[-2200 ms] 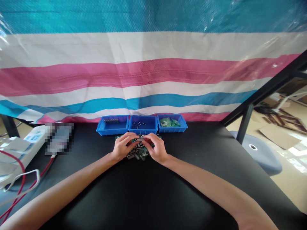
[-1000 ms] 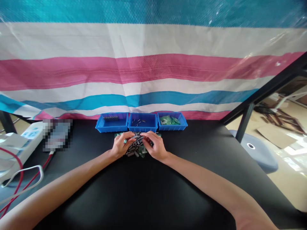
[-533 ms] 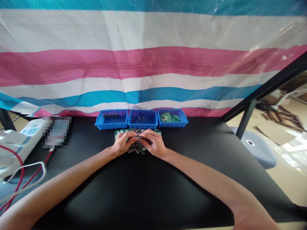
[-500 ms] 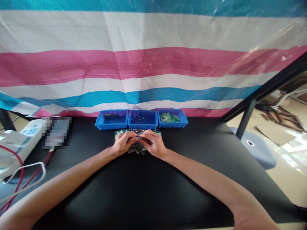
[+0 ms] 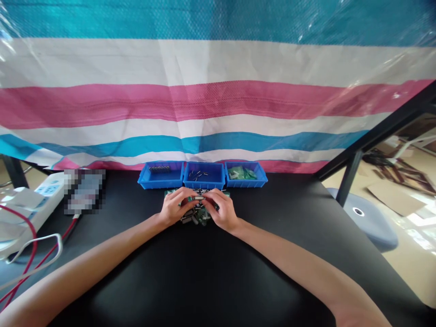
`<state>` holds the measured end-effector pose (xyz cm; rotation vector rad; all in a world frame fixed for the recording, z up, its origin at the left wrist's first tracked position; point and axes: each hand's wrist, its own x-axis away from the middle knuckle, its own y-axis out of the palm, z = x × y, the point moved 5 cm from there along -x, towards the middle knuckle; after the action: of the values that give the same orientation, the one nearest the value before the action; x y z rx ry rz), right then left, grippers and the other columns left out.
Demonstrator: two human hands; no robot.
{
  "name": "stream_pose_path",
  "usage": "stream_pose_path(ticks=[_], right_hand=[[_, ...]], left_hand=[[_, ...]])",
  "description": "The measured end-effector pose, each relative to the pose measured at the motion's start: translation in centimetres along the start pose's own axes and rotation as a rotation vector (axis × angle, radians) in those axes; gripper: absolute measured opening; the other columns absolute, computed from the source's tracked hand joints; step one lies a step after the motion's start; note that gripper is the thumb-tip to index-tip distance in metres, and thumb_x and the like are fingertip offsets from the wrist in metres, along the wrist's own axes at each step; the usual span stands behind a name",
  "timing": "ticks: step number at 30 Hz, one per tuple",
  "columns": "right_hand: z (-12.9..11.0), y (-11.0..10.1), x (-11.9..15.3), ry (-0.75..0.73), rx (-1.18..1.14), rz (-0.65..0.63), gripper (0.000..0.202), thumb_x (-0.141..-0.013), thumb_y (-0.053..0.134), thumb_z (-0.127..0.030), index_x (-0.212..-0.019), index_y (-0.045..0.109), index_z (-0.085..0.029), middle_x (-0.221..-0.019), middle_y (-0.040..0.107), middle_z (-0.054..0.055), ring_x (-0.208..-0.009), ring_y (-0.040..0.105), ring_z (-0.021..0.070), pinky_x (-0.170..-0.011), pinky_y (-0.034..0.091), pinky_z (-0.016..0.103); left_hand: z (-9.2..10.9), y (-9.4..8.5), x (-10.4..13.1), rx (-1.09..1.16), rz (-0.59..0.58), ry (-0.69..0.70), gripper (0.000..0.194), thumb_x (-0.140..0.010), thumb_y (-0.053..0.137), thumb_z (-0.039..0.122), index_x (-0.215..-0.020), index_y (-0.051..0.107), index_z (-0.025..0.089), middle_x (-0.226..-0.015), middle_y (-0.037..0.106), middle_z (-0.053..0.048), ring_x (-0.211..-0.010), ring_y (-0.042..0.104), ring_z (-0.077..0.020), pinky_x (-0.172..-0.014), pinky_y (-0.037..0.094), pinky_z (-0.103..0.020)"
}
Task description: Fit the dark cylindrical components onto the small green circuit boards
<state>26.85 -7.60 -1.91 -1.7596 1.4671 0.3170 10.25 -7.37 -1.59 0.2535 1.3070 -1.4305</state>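
Between the fingertips of both hands sits a small light-coloured metallic piece, too small to name more exactly. My left hand pinches it from the left, and my right hand pinches its other end. Beneath the hands lies a pile of small metal parts, some grey and cylindrical, some thin and shiny, with green pieces among them. The hands cover much of this pile.
Behind the hands stand three blue bins in a row: a left bin with metal cylinders, a middle bin with thin pins, a right bin with green packets. A power strip and cables lie left on the black table.
The view has tilted slightly upward, so the table sits lower. The small piece between my fingertips now shows a bright face; both hands stay together over the pile.
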Motion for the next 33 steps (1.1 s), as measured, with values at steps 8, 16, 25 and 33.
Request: stream_pose_path(ticks=[8,16,25,33], right_hand=[[0.3,0.0,-0.2,0.049,-0.011,-0.008,0.014,-0.094,0.051,-0.021,-0.097,0.064,-0.019,-0.087,0.064,0.005,-0.078,0.063,0.0156,-0.072,0.052,0.027],[-0.2,-0.3,-0.2,0.024,0.012,-0.007,0.016,-0.093,0.051,-0.018,-0.105,0.062,-0.019,-0.088,0.064,0.006,-0.074,0.061,0.0151,-0.069,0.052,0.027],[-0.2,0.1,-0.1,-0.003,0.024,-0.046,0.021,-0.092,0.052,-0.019,-0.112,0.059,-0.021,-0.085,0.062,0.005,-0.069,0.059,0.0145,-0.066,0.052,0.027],[-0.1,0.6,0.1,-0.028,0.040,-0.099,0.018,-0.092,0.056,-0.023,-0.109,0.061,-0.020,-0.093,0.065,0.007,-0.072,0.062,0.0147,-0.068,0.054,0.026]], left_hand=[[-0.2,-0.2,0.3,0.022,0.014,-0.116,0.015,-0.085,0.064,0.023,-0.097,0.059,0.017,-0.094,0.072,-0.005,-0.053,0.059,-0.0057,-0.058,0.051,-0.018],[0.2,-0.4,-0.1,-0.005,-0.002,-0.024,0.019,-0.089,0.058,0.021,-0.106,0.066,0.019,-0.090,0.069,-0.006,-0.076,0.066,-0.0124,-0.067,0.053,-0.021],[-0.6,-0.4,0.7,-0.010,0.047,-0.077,0.014,-0.090,0.056,0.028,-0.095,0.064,0.017,-0.080,0.074,-0.004,-0.066,0.070,-0.0126,-0.063,0.054,-0.019],[-0.5,0.0,0.9,0.019,-0.005,-0.030,0.010,-0.092,0.054,0.024,-0.094,0.060,0.017,-0.074,0.071,-0.002,-0.063,0.068,-0.0109,-0.060,0.052,-0.018]])
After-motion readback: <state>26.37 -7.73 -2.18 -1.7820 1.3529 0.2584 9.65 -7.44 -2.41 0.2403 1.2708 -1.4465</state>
